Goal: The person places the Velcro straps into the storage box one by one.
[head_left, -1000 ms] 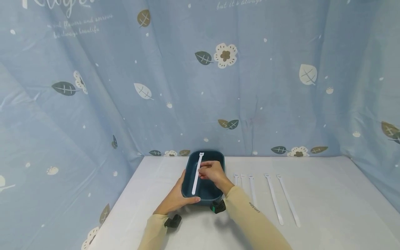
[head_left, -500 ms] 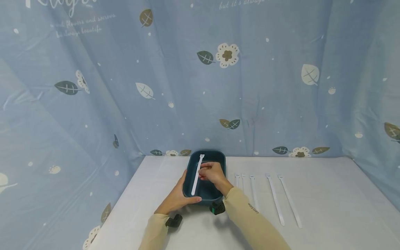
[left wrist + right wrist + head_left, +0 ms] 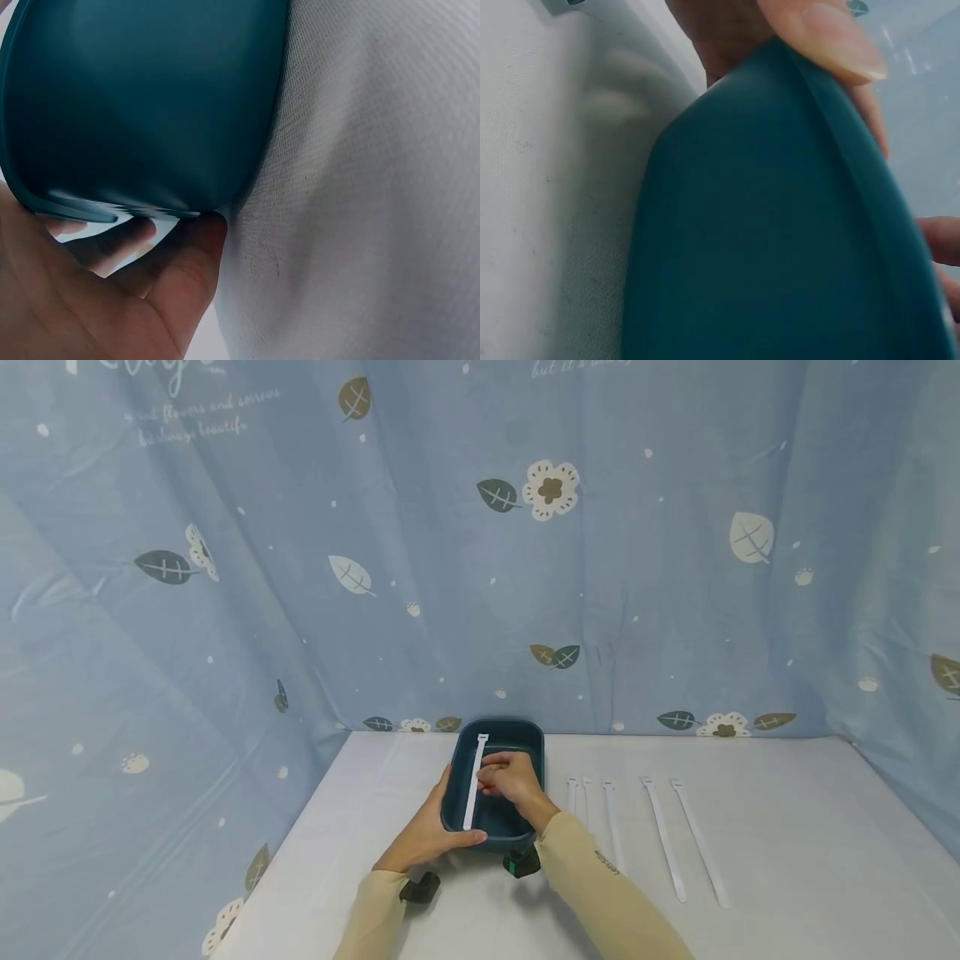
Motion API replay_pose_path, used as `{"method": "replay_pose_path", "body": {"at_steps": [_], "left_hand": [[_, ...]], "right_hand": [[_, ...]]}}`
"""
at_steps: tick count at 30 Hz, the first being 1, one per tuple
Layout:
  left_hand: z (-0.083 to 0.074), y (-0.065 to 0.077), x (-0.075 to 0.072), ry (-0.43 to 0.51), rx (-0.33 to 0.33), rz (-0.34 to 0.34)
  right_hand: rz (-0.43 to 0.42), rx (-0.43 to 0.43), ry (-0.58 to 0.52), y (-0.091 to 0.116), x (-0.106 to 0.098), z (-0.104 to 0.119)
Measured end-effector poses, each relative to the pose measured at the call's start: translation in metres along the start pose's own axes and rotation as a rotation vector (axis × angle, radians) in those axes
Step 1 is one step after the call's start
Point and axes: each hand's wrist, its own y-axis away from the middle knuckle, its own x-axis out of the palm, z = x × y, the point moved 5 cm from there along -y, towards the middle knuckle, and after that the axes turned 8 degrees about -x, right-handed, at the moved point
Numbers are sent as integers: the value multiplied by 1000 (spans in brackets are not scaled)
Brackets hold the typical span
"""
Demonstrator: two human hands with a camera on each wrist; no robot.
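A dark teal plastic box (image 3: 510, 842) with rounded corners sits on the table, seen in all three views. My left hand (image 3: 427, 835) grips its near left corner, the thumb over the near rim and fingers along the left side. Over the box's interior, my right hand (image 3: 513, 779) pinches a white slotted-head cable tie (image 3: 472, 797) near its middle. The tie points lengthwise along the box, its slotted end away from me. Whether it touches the box floor cannot be told. In the left wrist view the box's outer wall (image 3: 150, 97) fills the upper left.
Several more white ties lie in a loose row right of the box, such as one tie (image 3: 663, 839) and the outermost tie (image 3: 700, 843). My right sleeve partly covers the nearer ones. A blue patterned curtain (image 3: 450, 568) hangs behind the white table (image 3: 787, 827).
The slotted end of the held tie has dipped slightly toward me within the box. Both hands keep their hold, and the whole head view has shifted a little.
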Motion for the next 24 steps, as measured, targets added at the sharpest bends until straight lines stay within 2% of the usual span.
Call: {"method": "replay_pose_path", "body": {"at_steps": [11, 20, 24], "left_hand": [[2, -1, 0, 9, 15, 8], [1, 0, -1, -10, -12, -3], [1, 0, 0, -3, -1, 2]], "right_hand": [[3, 13, -9, 0, 2, -5], [12, 15, 5, 0, 2, -5], [16, 13, 8, 1, 3, -5]]}}
